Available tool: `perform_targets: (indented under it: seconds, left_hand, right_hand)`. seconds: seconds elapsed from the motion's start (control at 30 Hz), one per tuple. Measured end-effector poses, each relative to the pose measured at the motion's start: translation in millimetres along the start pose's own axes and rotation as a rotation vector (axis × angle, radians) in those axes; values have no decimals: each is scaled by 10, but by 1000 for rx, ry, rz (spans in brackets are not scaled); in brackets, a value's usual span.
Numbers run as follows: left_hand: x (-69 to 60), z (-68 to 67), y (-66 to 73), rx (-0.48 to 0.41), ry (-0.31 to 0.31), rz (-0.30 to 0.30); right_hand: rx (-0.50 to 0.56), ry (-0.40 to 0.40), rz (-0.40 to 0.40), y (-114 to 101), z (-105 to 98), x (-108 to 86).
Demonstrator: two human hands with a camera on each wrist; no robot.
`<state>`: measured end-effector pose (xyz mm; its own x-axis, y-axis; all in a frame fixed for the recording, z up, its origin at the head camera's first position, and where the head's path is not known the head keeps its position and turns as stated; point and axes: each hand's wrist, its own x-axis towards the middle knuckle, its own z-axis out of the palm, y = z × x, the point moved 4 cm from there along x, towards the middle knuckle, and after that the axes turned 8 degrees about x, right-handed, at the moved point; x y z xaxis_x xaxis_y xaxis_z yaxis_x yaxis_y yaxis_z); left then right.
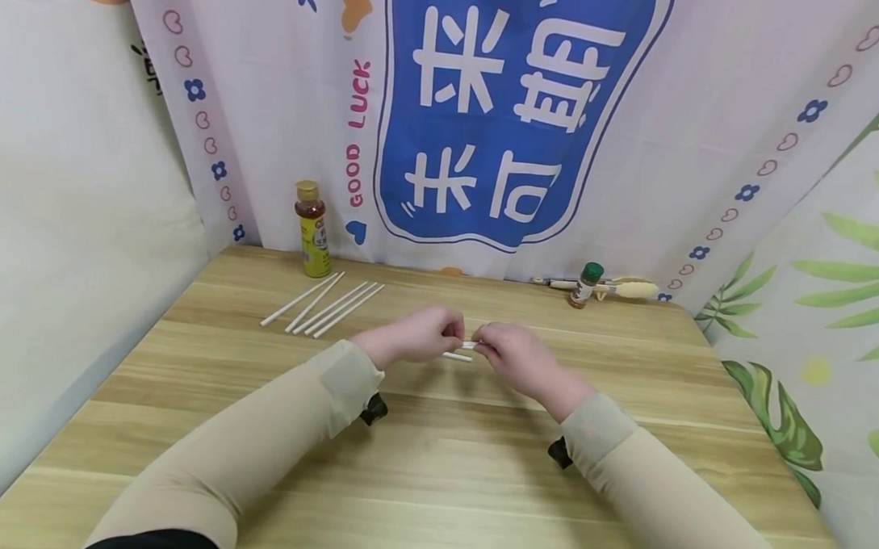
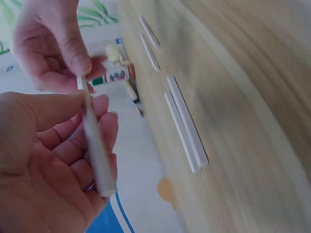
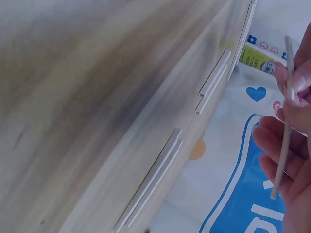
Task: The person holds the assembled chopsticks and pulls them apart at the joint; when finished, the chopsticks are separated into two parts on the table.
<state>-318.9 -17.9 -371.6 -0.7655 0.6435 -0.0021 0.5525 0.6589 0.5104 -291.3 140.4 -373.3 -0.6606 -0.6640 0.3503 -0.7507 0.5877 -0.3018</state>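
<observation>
Left: a yellow bottle (image 1: 315, 242) stands near the desk's (image 1: 432, 476) back edge, loose white sticks (image 1: 349, 311) before it. Centre: left hand (image 1: 421, 335) and right hand (image 1: 515, 356) both have grips pinched on the held stick (image 2: 100, 160), above the surface; there is room between the sleeves (image 1: 260, 430). Right: a green-capped jar (image 1: 585, 288) stands near the back edge.

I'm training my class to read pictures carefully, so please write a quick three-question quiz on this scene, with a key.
1. True or false: the left hand is holding a bottle.
2. Which is nearer the green-capped jar? A) the left hand; B) the right hand.
3. Fill in: the pink English words on the backdrop read "GOOD ____".

Key
1. False; it grips a white stick.
2. B.
3. LUCK.
</observation>
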Motion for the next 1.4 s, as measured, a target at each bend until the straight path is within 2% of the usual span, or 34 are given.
perform_targets:
  seconds: [0.13,0.37,0.5,0.57,0.63,0.7,0.87,1.0,1.1,1.23,1.4]
  left_hand:
    - [-20,12,72,4,11,6]
    - [-14,63,120,50,56,85]
    - [-8,81,123,41,46,138]
    - [-2,86,94,7,32,153]
    - [1,86,45,-50,14,146]
    - [0,78,-21,-92,9,114]
    - [-17,51,-181,-94,4,17]
    - [-8,78,-257,-45,-6,-20]
    - [-2,111,-289,33,18,-44]
    - [9,183,-282,135,27,-54]
    - [46,313,-241,241,-8,-31]
  right_hand:
    - [26,19,13,-23,-3,-19]
    - [39,12,31,-77,-8,-28]
    - [44,-9,51,-78,9,-39]
    - [48,-15,60,-53,13,-49]
    - [82,-16,82,-21,-8,-60]
    - [122,-16,112,29,-40,-73]
    - [201,-79,213,197,-98,-140]
    - [251,-135,305,309,-87,-216]
    - [263,-161,357,356,-62,-273]
    - [202,-186,331,384,-1,-335]
    - [140,-210,286,403,92,-387]
